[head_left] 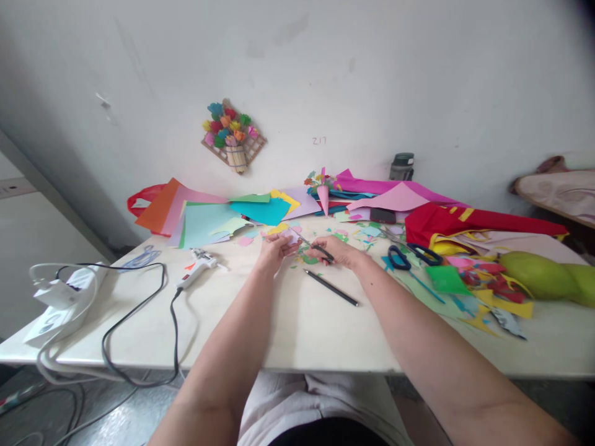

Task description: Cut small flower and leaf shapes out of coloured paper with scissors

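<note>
My left hand [273, 249] pinches a small pale lilac piece of paper [292, 236] just above the white table [302, 322]. My right hand [335, 251] is closed round the black handles of a small pair of scissors [312, 244], whose thin blades point left and up to the paper piece. A black pencil [331, 287] lies on the table just in front of my right hand. Small coloured paper scraps [344, 236] lie around both hands.
A white glue gun [198, 270] with a black cable [139, 310] lies at the left, beside a white power strip [60, 297]. Coloured paper sheets [218, 214] are stacked at the back. Blue-handled scissors [409, 255], red fabric [446, 223] and green gourd-like objects [543, 275] fill the right.
</note>
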A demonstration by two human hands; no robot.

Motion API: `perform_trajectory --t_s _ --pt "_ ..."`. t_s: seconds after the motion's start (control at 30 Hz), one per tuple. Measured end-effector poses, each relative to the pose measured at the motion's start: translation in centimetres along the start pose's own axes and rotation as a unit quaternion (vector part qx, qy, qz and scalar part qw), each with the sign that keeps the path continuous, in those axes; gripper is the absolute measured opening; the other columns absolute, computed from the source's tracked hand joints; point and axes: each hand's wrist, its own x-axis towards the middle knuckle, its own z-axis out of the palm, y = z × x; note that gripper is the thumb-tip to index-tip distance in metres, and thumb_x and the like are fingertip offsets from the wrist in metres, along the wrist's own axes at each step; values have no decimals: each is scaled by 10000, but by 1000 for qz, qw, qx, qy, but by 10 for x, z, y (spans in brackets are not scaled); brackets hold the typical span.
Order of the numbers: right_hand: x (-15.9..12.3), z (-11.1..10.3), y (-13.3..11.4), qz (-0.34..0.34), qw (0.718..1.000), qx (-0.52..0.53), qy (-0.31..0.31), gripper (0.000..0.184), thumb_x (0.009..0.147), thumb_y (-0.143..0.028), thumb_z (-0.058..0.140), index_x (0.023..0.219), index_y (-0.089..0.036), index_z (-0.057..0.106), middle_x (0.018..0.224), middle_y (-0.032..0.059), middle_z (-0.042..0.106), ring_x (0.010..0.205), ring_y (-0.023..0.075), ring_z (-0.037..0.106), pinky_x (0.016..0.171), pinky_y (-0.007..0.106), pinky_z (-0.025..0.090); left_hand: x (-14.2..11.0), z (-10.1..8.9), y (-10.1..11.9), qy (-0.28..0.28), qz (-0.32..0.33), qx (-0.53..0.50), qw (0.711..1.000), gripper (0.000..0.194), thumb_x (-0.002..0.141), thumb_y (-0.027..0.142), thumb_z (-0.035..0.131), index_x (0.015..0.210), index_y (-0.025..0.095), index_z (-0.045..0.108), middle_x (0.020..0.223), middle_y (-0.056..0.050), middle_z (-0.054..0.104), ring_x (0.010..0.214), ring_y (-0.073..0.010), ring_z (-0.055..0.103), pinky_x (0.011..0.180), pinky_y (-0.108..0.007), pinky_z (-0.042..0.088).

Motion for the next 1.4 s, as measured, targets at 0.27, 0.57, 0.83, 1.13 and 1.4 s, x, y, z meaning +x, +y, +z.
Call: perform_trajectory --t_s 0.27,0.57,0.83,1.13,1.4 --pt "5 -1 6 -16 1000 7 -3 249 657 -342 752 673 -142 603 507 -49 508 434 66 435 427 208 333 -1 2 1 1 2 -4 1000 106 658 108 716 679 115 612 758 -90 727 731 -200 721 754 -312 587" --pt "10 -1 13 -22 1000 6 -9 234 647 -331 741 694 -141 612 536 -49 505 436 60 413 428 210 318 0 1 -1 -5 7 -7 1000 102 652 110 714 682 121 618 768 -87 731 742 -204 722 735 -300 587" --pt "11 -2 15 -20 1000 15 -15 279 646 -370 748 717 -138 610 539 -47 515 433 58 414 430 211 314 -2 2 2 -3 1 -10 1000 80 667 107 700 716 98 637 787 -101 727 745 -215 724 757 -310 576" --pt "2 -2 4 1 999 38 17 289 659 -362 771 698 -143 586 518 -37 548 411 55 441 392 193 269 -1 0 1 -9 -4 -7 1000 143 644 143 747 708 109 623 769 -89 726 733 -215 719 764 -332 569" --pt "9 -8 17 -16 999 48 -13 326 687 -413 759 735 -142 584 588 -11 599 428 55 481 372 180 255 -1 -2 0 -4 5 -23 1000 151 635 151 763 686 117 625 740 -62 710 756 -207 716 727 -296 575"
